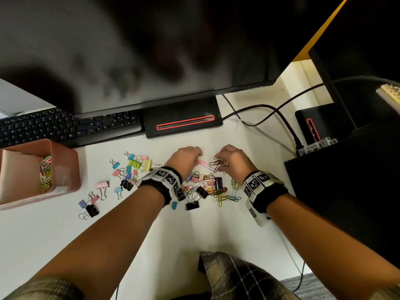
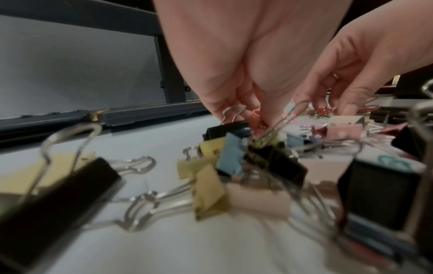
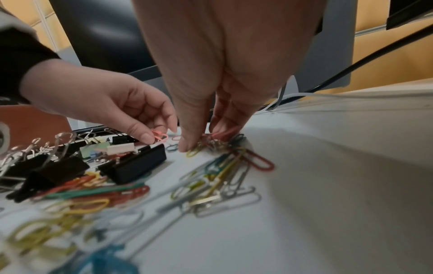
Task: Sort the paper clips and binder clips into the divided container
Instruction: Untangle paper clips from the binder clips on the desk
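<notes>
My left hand (image 1: 190,158) pinches a pink paper clip (image 1: 203,164) between thumb and fingertips; the same pink paper clip (image 3: 160,136) shows in the right wrist view. My right hand (image 1: 227,158) grips a bunch of dark red paper clips (image 1: 219,163) gathered under its fingertips (image 3: 187,146) on the white desk. Behind my wrists lies a mixed pile of coloured paper clips (image 1: 223,193) and black binder clips (image 1: 218,182). More coloured binder clips (image 1: 138,164) are scattered to the left. The pink divided container (image 1: 65,152) stands at far left with paper clips (image 1: 45,174) in one compartment.
A black keyboard (image 1: 65,126) and a monitor base (image 1: 184,120) lie behind the clips, under the monitor (image 1: 151,50). Black cables (image 1: 270,109) run to the right towards a dark box (image 1: 346,180). Loose binder clips (image 1: 91,210) lie near the container.
</notes>
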A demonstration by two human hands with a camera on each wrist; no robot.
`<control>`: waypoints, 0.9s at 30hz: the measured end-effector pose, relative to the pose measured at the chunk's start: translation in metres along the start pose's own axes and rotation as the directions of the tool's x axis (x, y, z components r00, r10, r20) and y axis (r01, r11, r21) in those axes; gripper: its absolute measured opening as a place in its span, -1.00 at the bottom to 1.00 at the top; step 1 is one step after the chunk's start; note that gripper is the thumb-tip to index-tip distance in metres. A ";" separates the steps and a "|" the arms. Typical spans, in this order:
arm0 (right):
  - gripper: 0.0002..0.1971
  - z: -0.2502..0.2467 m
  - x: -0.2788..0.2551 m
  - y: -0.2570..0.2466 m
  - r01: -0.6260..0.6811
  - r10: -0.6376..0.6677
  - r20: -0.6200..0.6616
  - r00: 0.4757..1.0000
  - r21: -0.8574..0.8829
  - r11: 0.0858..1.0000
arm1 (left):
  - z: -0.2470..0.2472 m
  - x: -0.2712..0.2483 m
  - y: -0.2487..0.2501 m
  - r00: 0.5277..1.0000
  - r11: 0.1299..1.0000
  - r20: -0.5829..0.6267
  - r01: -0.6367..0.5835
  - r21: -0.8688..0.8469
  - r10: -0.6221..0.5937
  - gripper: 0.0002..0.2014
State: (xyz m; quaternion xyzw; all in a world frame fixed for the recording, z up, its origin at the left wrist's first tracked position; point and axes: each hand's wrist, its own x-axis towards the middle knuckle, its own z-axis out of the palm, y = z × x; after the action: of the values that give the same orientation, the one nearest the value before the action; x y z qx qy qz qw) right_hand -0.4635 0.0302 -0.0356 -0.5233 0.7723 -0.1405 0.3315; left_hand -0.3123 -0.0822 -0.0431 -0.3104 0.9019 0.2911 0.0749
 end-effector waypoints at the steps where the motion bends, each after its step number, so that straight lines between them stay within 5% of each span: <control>1: -0.65 -0.001 0.002 -0.003 -0.006 0.006 0.005 1.000 -0.010 1.000 | 0.000 0.001 0.000 1.000 1.000 0.017 0.013 0.006 -0.013 -0.78; 10: -0.74 -0.015 0.016 -0.024 -0.122 0.167 0.238 0.957 -0.192 0.974 | 0.004 0.009 -0.001 0.993 0.995 0.103 0.052 0.085 -0.060 -0.82; 15: -0.78 -0.010 0.010 -0.020 -0.107 0.129 0.185 0.974 -0.127 0.986 | 0.005 0.003 -0.005 0.998 0.999 0.039 0.040 0.020 -0.041 -0.83; 19: -0.85 -0.007 0.001 -0.018 -0.114 0.112 0.034 0.993 0.061 0.992 | -0.018 -0.011 -0.005 0.986 0.981 -0.140 0.063 -0.186 -0.089 -0.89; 27: -0.88 -0.012 0.008 -0.111 0.132 -0.111 -0.162 0.981 0.126 0.983 | -0.106 -0.097 -0.055 0.844 0.820 -0.405 0.069 -0.568 -0.352 -0.94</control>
State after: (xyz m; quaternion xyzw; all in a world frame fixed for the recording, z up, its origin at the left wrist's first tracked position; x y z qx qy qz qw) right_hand -0.3941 -0.0249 0.0332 -0.5334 0.7508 -0.2528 0.2965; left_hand -0.1970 -0.1281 0.0483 -0.4835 0.7320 0.4298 -0.2137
